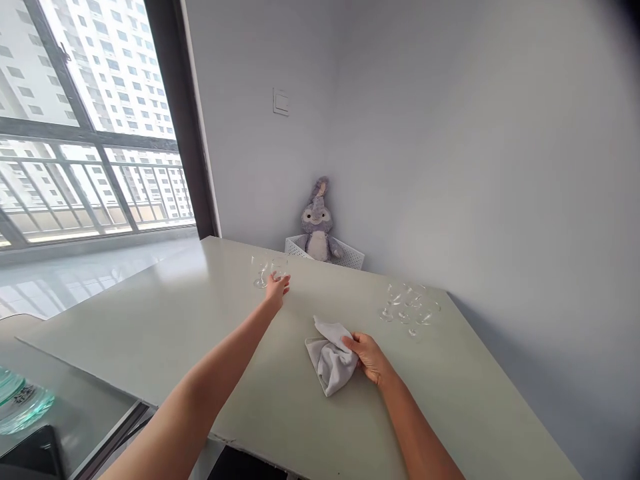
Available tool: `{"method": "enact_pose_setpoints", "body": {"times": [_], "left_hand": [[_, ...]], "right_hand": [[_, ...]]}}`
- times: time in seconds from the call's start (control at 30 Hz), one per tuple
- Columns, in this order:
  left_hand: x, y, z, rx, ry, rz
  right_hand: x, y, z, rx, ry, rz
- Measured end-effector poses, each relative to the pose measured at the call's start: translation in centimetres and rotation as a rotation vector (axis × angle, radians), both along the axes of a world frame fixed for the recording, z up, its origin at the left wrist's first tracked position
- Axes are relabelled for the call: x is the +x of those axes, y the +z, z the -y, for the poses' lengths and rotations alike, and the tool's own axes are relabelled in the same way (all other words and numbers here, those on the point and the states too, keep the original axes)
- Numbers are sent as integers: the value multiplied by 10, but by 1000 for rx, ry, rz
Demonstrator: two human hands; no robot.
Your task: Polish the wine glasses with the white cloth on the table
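My left hand (277,291) reaches far across the table, its fingers curled about the lower part of a clear wine glass (279,265). The stem and foot of that glass are hidden behind the hand. Just left of it stands another clear wine glass (259,269), upright. My right hand (367,355) pinches a light grey cloth (334,360) near the middle of the table. The cloth is bunched, partly folded over, and its lower part rests on the tabletop. Several more clear stemmed glasses (404,307) stand in a group to the right, beyond my right hand.
The pale table (200,320) reaches to the wall at the back and right. Behind its far edge, a grey plush rabbit (319,230) sits in a white basket (354,256). At lower left are a greenish clear bottle (23,403) and a black object (35,457).
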State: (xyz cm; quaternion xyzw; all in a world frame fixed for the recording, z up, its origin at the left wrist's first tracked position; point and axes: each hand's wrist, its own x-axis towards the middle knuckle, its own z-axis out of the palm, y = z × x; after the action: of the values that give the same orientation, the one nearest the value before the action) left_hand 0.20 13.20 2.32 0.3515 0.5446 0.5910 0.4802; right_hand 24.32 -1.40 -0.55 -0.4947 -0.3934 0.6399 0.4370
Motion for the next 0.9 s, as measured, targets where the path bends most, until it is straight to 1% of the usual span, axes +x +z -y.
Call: {"method": "enact_pose_setpoints", "body": {"times": [0.07, 0.13, 0.23, 0.33, 0.4, 0.47, 0.53, 0.57, 0.6, 0.63, 0.7, 0.77, 0.8, 0.9], "left_hand": [[9, -1, 16, 25, -46, -26], [20, -3, 36, 57, -92, -68], [34, -5, 67, 116, -124, -171], [41, -7, 90, 255, -100, -467], [43, -9, 100, 343, -67, -670], [44, -14, 106, 384, -51, -773], [46, -20, 110, 408, -67, -828], [47, -23, 110, 416, -85, -853], [49, -26, 111, 421, -105, -875], [50, -29, 110, 421, -124, -893], [54, -33, 110, 420, -159, -910], [56, -34, 111, 437, -180, -918], [56, -34, 112, 449, -184, -925], [56, -31, 115, 487, -218, -950]], "right_hand": [[-3, 3, 4, 2, 61, 27], [-5, 8, 7, 46, 46, -50], [-5, 15, 9, 121, -107, -241], [-3, 20, 8, 137, -283, -307], [-1, 23, 9, 157, -413, -289], [-2, 26, 13, 212, -524, -229], [-5, 28, 19, 303, -591, -91], [-7, 28, 21, 355, -599, 16], [-11, 28, 24, 406, -587, 138], [-15, 26, 26, 450, -544, 258], [-27, 20, 27, 526, -399, 424], [-38, 11, 27, 569, -246, 457], [-43, 7, 26, 568, -196, 445], [-50, 0, 25, 466, -82, 383]]}}
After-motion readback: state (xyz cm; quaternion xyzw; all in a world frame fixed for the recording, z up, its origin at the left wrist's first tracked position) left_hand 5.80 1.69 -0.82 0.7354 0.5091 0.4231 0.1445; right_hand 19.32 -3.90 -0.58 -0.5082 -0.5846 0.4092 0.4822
